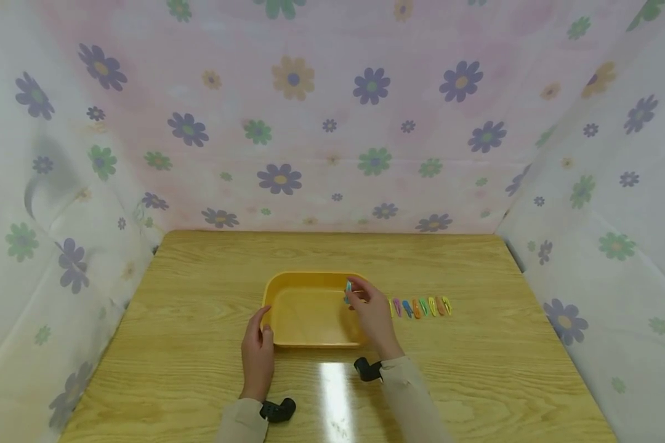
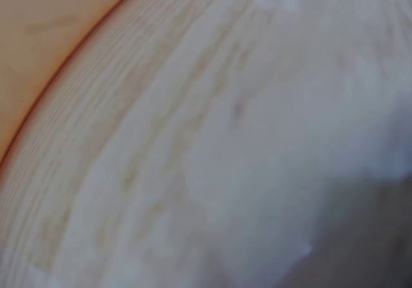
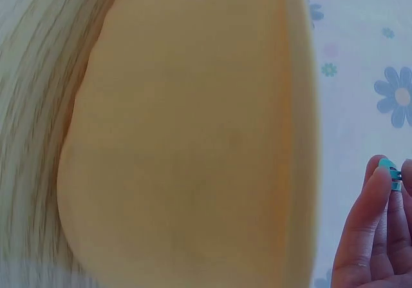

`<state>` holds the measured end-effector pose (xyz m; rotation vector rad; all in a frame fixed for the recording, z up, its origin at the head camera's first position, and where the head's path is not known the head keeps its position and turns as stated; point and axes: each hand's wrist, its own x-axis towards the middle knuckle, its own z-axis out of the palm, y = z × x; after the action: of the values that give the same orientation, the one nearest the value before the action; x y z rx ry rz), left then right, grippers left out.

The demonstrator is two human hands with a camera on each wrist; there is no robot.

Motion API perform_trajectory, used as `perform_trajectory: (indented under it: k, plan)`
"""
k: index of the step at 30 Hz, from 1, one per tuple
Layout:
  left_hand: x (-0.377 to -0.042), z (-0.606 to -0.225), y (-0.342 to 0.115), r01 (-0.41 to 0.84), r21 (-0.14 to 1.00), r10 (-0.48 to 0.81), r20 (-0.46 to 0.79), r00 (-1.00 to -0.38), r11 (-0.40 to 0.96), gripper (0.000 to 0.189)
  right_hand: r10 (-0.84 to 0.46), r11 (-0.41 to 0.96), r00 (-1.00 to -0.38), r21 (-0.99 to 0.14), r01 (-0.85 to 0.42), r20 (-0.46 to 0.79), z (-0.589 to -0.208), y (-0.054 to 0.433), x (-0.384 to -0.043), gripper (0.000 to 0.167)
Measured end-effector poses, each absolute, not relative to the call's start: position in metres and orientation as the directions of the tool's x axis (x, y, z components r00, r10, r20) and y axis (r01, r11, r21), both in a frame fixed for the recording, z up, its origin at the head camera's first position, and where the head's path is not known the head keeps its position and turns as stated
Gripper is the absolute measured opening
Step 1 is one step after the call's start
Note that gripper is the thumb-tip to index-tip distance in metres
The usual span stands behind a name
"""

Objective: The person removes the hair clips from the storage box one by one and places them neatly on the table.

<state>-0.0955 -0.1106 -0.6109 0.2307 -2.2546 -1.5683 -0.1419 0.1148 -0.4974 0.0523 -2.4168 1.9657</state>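
Note:
A yellow plastic tray lies on the table. At its left side my left hand holds the rim, thumb by the near corner. Over the tray's right part, my right hand pinches a small teal hair clip between thumb and fingertips. The right wrist view also shows this teal clip at the fingertips, with the tray filling much of the picture. To the right of the tray, several coloured hair clips lie in a row, the leftmost partly hidden behind my right hand.
The wooden table reaches past the tray on all sides. Flower-patterned cloth hangs behind it and along both sides. Both wrists carry black camera mounts that stick out inward over the table.

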Motion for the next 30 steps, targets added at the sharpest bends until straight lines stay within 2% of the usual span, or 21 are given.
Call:
perform_trajectory:
  k: [5, 10, 22, 30]
  plan:
    - [-0.094, -0.611, -0.112, 0.075, 0.927, -0.347, 0.212, -0.913, 0.367, 0.037, -0.004, 0.229, -0.999, -0.972, -0.054, 0.055, -0.507, 0.128, -0.146, 0.035]
    - [-0.094, -0.612, -0.113, 0.076, 0.927, -0.344, 0.212, -0.915, 0.367, 0.037, 0.035, 0.228, -0.999, -0.974, 0.004, 0.005, -0.527, 0.142, -0.152, 0.033]
    - [-0.094, -0.613, -0.113, 0.068, 0.928, -0.348, 0.205, -0.915, 0.367, 0.036, 0.117, 0.209, -0.991, -0.974, 0.089, -0.066, -0.539, 0.171, -0.15, 0.032]
    - [-0.095, -0.611, -0.111, 0.079, 0.929, -0.345, 0.212, -0.914, 0.362, 0.036, 0.189, 0.188, -0.981, -0.98, 0.066, -0.03, -0.548, 0.199, -0.149, 0.03]
